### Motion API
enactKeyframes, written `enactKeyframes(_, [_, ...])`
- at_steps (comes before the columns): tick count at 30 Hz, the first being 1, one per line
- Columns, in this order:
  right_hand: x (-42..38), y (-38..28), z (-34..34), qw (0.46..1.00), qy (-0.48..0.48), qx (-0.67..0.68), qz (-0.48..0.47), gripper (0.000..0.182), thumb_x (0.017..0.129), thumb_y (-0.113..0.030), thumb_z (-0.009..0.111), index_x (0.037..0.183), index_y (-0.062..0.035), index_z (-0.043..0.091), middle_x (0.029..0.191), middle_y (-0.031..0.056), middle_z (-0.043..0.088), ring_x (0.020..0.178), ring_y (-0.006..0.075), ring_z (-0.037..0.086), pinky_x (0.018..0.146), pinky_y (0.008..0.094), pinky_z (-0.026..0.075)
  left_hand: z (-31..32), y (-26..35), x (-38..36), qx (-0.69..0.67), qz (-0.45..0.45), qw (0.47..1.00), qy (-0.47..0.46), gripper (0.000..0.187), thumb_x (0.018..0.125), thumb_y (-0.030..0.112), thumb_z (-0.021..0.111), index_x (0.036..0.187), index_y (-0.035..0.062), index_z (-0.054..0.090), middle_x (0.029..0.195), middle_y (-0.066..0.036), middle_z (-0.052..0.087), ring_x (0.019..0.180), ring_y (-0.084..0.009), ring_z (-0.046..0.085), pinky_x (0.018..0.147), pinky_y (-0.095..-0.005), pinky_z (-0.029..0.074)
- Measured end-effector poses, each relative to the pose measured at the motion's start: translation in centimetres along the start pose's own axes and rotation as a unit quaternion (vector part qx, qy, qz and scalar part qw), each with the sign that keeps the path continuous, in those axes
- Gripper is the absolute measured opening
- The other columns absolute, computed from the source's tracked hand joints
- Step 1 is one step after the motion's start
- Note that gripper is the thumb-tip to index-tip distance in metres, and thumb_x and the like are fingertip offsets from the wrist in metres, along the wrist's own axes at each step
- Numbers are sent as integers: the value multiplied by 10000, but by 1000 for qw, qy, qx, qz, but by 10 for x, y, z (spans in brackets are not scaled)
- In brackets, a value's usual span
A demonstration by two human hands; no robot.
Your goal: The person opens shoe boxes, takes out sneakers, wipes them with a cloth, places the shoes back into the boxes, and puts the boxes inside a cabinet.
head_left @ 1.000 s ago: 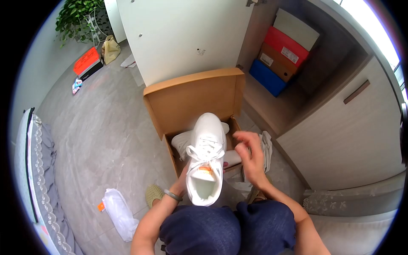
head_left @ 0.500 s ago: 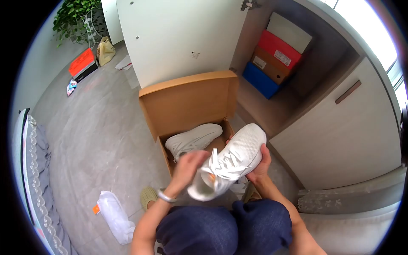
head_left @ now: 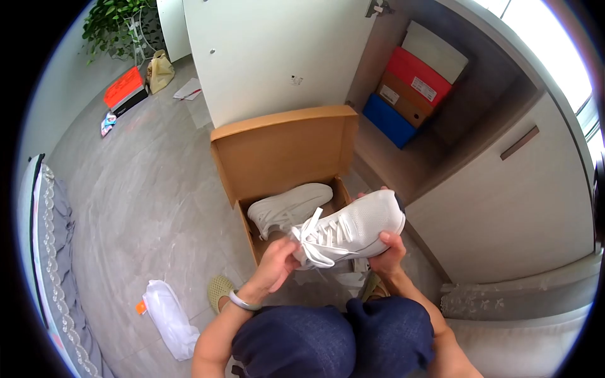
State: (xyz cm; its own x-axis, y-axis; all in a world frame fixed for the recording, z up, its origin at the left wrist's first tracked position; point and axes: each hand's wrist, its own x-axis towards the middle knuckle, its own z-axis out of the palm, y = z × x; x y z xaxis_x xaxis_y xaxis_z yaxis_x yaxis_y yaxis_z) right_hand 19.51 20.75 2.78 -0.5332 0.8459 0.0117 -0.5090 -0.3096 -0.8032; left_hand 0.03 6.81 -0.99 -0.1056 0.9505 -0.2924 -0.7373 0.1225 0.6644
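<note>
A white sneaker (head_left: 368, 222) with tied laces is held in the air over the front right of an open cardboard shoebox (head_left: 283, 154). My right hand (head_left: 387, 252) grips it near the toe, thumb on its near side. At the other end, my left hand (head_left: 277, 259) closes on the ankle part beside the lace bow; some of its fingertips are hidden. Inside the box lies a second white sneaker (head_left: 291, 205) on its side.
Stacked shoeboxes (head_left: 413, 88) stand in the open cabinet at right, its white door (head_left: 271, 57) behind the box. A white wrapped bundle (head_left: 169, 320) lies on the floor at left. Farther back are an orange-and-black box (head_left: 125, 89), a yellowish bag (head_left: 160, 72) and a plant (head_left: 116, 25).
The held sneaker has turned more level, with its toe swung to the right and down. My left hand has come from above the collar to hold the heel end.
</note>
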Motion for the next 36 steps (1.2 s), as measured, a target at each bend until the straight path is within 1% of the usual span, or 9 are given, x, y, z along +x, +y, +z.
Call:
enactKeyframes(6, [7, 4, 22, 999, -11, 37, 12, 922, 609, -206, 545, 1476, -74, 257, 1384, 241, 441, 1288, 361, 453, 1128, 451, 323, -9, 8, -2, -104, 12, 994, -8, 320, 1010, 145, 423, 1259, -32, 518, 1189, -108, 630, 1056, -188, 630, 908, -339, 514])
enactKeyframes(9, [9, 11, 11, 999, -10, 17, 30, 871, 647, -216, 569, 1458, -66, 288, 1394, 218, 444, 1263, 346, 472, 1116, 426, 323, -17, 14, -5, -107, 20, 994, 5, 297, 1011, 154, 441, 1223, -28, 541, 1157, -108, 641, 1041, -185, 634, 903, -341, 511])
enactKeyframes(11, [7, 21, -2, 985, 39, -159, 47, 812, 736, -226, 594, 1472, -68, 288, 1412, 182, 447, 1220, 296, 503, 1066, 381, 350, -30, 24, -11, -93, 78, 992, 25, 269, 1012, 174, 466, 1175, -17, 563, 1109, -104, 654, 1013, -184, 637, 902, -345, 503])
enactKeyframes(12, [4, 20, 0, 986, 32, -155, 53, 812, 736, -226, 594, 1472, -68, 288, 1412, 182, 447, 1220, 296, 503, 1066, 381, 350, -34, 29, -19, -92, 83, 992, 33, 269, 1012, 174, 466, 1175, -17, 563, 1109, -104, 654, 1013, -184, 637, 902, -345, 503])
enactKeyframes(14, [1, 14, 10, 986, 16, -132, 96, 716, 837, -229, 589, 1478, -58, 316, 1442, 160, 444, 1196, 232, 509, 980, 340, 373, -38, 42, -41, -55, 198, 969, 138, 260, 1011, 175, 471, 1163, -13, 568, 1106, -102, 652, 1012, -190, 635, 903, -349, 502])
enactKeyframes(19, [-8, 11, 21, 975, 11, -150, 166, 609, 865, -74, 532, 1449, -38, 362, 1257, 157, 563, 857, 160, 591, 789, 276, 457, -73, 58, -90, -86, 321, 884, 330, 314, 1023, 159, 431, 1256, -37, 507, 1235, -118, 585, 1162, -203, 554, 993, -356, 438])
enactKeyframes(23, [-14, 7, 30, 964, 3, -143, 223, 473, 863, -21, 501, 1334, -24, 473, 1034, 98, 627, 734, 134, 538, 718, 260, 452, -123, 54, -109, -103, 336, 873, 339, 303, 1021, 177, 447, 1232, -25, 527, 1221, -119, 593, 1138, -200, 566, 989, -352, 433])
enactKeyframes(31, [-16, -4, 14, 955, -5, -192, 226, 282, 845, -15, 518, 1122, -33, 572, 858, 46, 610, 654, 104, 512, 620, 232, 420, -202, 25, -119, -90, 255, 856, 441, 321, 1022, 215, 461, 1226, -24, 528, 1237, -142, 577, 1156, -226, 555, 1032, -351, 411])
enactKeyframes(36, [-5, 13, 5, 938, -25, -229, 261, 256, 846, 6, 494, 1074, -63, 587, 850, 31, 606, 656, 87, 506, 618, 220, 412, -249, -7, -103, -298, 341, 768, 452, 409, 1030, 242, 439, 1334, -32, 441, 1355, -176, 495, 1282, -244, 452, 1098, -350, 352])
